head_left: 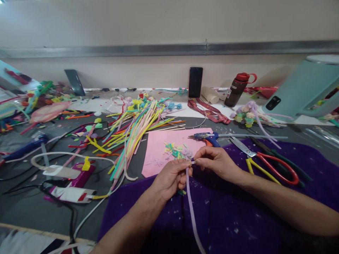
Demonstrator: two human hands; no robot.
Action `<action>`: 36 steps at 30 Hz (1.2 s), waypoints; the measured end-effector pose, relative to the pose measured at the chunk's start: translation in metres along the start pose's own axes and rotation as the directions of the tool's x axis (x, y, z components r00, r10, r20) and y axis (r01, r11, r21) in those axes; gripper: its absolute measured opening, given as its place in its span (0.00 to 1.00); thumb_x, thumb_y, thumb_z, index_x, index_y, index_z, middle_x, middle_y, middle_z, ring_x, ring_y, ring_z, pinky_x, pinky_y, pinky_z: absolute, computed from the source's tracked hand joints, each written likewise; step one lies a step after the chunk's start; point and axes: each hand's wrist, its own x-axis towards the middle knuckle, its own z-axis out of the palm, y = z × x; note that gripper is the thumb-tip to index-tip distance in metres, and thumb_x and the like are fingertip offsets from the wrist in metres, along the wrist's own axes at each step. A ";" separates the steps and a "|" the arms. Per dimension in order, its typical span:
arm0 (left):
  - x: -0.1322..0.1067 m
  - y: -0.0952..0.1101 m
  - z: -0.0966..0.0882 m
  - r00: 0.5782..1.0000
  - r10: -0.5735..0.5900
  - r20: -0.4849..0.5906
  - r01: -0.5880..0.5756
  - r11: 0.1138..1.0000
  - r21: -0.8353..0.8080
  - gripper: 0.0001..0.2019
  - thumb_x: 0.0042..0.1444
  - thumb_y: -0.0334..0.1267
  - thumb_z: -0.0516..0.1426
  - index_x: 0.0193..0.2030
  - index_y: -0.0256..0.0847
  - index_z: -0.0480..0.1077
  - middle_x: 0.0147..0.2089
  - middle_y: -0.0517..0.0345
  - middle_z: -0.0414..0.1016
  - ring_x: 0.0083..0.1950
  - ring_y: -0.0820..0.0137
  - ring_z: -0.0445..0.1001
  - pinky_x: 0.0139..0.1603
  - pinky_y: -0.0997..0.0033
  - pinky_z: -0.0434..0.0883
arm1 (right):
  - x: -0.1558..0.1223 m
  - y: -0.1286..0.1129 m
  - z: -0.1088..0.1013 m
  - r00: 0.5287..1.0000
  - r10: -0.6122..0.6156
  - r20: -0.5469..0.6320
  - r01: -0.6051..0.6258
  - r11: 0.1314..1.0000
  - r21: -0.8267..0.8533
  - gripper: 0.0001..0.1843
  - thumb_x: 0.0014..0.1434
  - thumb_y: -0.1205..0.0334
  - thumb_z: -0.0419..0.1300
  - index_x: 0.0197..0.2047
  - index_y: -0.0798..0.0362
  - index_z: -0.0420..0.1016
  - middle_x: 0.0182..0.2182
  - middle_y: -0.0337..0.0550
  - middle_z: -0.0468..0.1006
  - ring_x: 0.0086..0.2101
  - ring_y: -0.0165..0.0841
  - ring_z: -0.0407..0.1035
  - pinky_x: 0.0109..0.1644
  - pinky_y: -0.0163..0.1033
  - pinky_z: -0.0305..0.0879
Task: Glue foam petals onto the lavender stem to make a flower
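Between my two hands is a lavender pipe cleaner (191,204). My left hand (171,178) is closed, pinching it near its upper end, and a long tail hangs from there over the dark purple cloth (225,218). The fingertips of my right hand (217,163) pinch a short pale end just beside the left thumb. Behind the hands, short cut pieces (175,151) in green, yellow and lavender lie on a pink sheet (156,143). A blue glue gun (215,139) rests at the sheet's right edge, its nozzle pointing left.
Red-handled scissors (280,165) lie to the right. A heap of coloured pipe cleaners (143,127) spreads left of the sheet. Power strips with cables (71,180) occupy the left side. Along the wall stand a phone (195,83), a bottle (237,90) and a mint-green container (302,88).
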 end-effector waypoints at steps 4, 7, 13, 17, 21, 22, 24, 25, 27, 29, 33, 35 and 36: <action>-0.002 0.001 0.000 0.999 -0.020 0.046 0.020 1.000 -0.002 0.10 0.46 0.40 0.59 0.23 0.34 0.67 0.16 0.65 0.63 0.10 0.84 0.50 0.09 0.83 0.48 | -0.004 -0.003 -0.002 0.965 -0.252 0.078 0.264 0.921 -0.286 0.04 0.57 0.63 0.57 0.32 0.53 0.72 0.26 0.39 0.72 0.27 0.28 0.66 0.31 0.34 0.61; -0.004 0.001 0.000 0.998 -0.015 0.061 0.012 0.999 0.041 0.12 0.47 0.42 0.58 0.22 0.35 0.67 0.12 0.67 0.58 0.10 0.83 0.49 0.09 0.83 0.49 | -0.006 -0.003 -0.005 0.911 -0.365 0.190 0.410 0.756 -0.510 0.04 0.59 0.65 0.54 0.35 0.52 0.70 0.30 0.42 0.73 0.31 0.30 0.67 0.36 0.35 0.62; -0.005 0.001 0.001 0.999 -0.021 0.026 0.017 0.990 0.138 0.14 0.48 0.44 0.58 0.19 0.36 0.66 0.10 0.67 0.59 0.08 0.83 0.51 0.08 0.82 0.49 | -0.004 -0.005 -0.015 0.844 -0.379 0.379 0.536 0.596 -0.598 0.07 0.60 0.68 0.52 0.40 0.52 0.69 0.33 0.46 0.73 0.35 0.33 0.66 0.38 0.37 0.62; -0.006 0.002 0.003 1.000 -0.022 0.012 0.019 0.980 0.199 0.12 0.47 0.42 0.59 0.21 0.36 0.67 0.12 0.64 0.64 0.07 0.82 0.53 0.08 0.81 0.47 | -0.002 -0.017 -0.027 0.871 -0.265 0.413 0.482 0.622 -0.617 0.06 0.60 0.68 0.52 0.38 0.52 0.70 0.32 0.43 0.73 0.33 0.32 0.66 0.37 0.36 0.61; -0.007 0.002 0.004 0.999 -0.025 -0.020 0.031 0.942 0.334 0.11 0.47 0.43 0.58 0.26 0.36 0.71 0.14 0.64 0.66 0.07 0.82 0.50 0.08 0.80 0.43 | -0.001 -0.032 -0.039 0.895 -0.258 0.363 0.440 0.640 -0.629 0.06 0.60 0.67 0.52 0.36 0.52 0.70 0.32 0.42 0.72 0.34 0.31 0.65 0.39 0.36 0.60; -0.007 0.002 0.004 0.999 -0.017 -0.038 0.031 0.924 0.382 0.11 0.48 0.43 0.58 0.26 0.36 0.71 0.13 0.65 0.65 0.07 0.82 0.49 0.08 0.79 0.43 | -0.001 -0.035 -0.042 0.898 -0.262 0.353 0.435 0.643 -0.630 0.06 0.60 0.67 0.52 0.35 0.52 0.70 0.32 0.42 0.71 0.34 0.31 0.65 0.39 0.37 0.60; -0.008 0.002 0.005 0.998 0.030 -0.056 0.000 0.880 0.475 0.10 0.47 0.42 0.57 0.24 0.37 0.72 0.12 0.66 0.62 0.09 0.82 0.50 0.11 0.80 0.46 | -0.002 -0.038 -0.044 0.899 -0.258 0.355 0.433 0.649 -0.625 0.06 0.61 0.66 0.52 0.36 0.51 0.70 0.32 0.42 0.71 0.34 0.31 0.65 0.39 0.37 0.60; -0.008 0.002 0.006 0.997 0.065 -0.053 -0.028 0.853 0.520 0.10 0.47 0.41 0.57 0.23 0.37 0.72 0.11 0.66 0.62 0.10 0.81 0.52 0.12 0.80 0.49 | -0.002 -0.038 -0.044 0.896 -0.249 0.367 0.435 0.652 -0.621 0.06 0.61 0.66 0.52 0.36 0.51 0.70 0.33 0.42 0.71 0.34 0.31 0.65 0.39 0.37 0.61; -0.008 0.001 0.006 0.992 0.119 -0.032 -0.075 0.793 0.605 0.10 0.47 0.39 0.57 0.21 0.37 0.71 0.11 0.65 0.61 0.13 0.80 0.56 0.16 0.80 0.53 | -0.002 -0.038 -0.044 0.889 -0.224 0.399 0.441 0.654 -0.615 0.06 0.61 0.66 0.52 0.37 0.51 0.71 0.34 0.42 0.71 0.35 0.31 0.65 0.39 0.37 0.61; -0.008 -0.001 0.006 0.991 0.132 -0.026 -0.079 0.728 0.681 0.10 0.47 0.39 0.56 0.20 0.37 0.71 0.11 0.65 0.60 0.14 0.79 0.57 0.17 0.80 0.54 | -0.003 -0.036 -0.043 0.883 -0.202 0.424 0.443 0.657 -0.610 0.06 0.61 0.65 0.52 0.37 0.51 0.71 0.34 0.42 0.71 0.35 0.31 0.66 0.39 0.37 0.61; -0.008 -0.005 0.003 0.993 0.118 -0.026 -0.060 0.667 0.743 0.10 0.46 0.40 0.56 0.20 0.38 0.70 0.14 0.64 0.62 0.15 0.78 0.58 0.16 0.78 0.51 | -0.003 -0.035 -0.042 0.866 -0.169 0.470 0.454 0.658 -0.601 0.07 0.62 0.64 0.52 0.37 0.52 0.71 0.33 0.42 0.72 0.34 0.30 0.66 0.39 0.35 0.61; -0.009 -0.006 0.003 0.992 0.123 -0.013 -0.071 0.657 0.751 0.10 0.46 0.40 0.56 0.19 0.38 0.69 0.15 0.64 0.61 0.16 0.78 0.56 0.17 0.78 0.50 | -0.004 -0.034 -0.041 0.851 -0.159 0.500 0.472 0.647 -0.598 0.07 0.62 0.64 0.52 0.37 0.52 0.71 0.34 0.42 0.71 0.34 0.29 0.66 0.39 0.34 0.61; -0.009 -0.006 0.003 0.992 0.127 -0.005 -0.079 0.647 0.758 0.11 0.46 0.40 0.56 0.18 0.38 0.67 0.15 0.65 0.61 0.16 0.79 0.56 0.18 0.77 0.49 | -0.004 -0.034 -0.040 0.844 -0.158 0.512 0.483 0.639 -0.599 0.07 0.62 0.64 0.52 0.38 0.53 0.71 0.34 0.42 0.71 0.34 0.29 0.66 0.38 0.34 0.61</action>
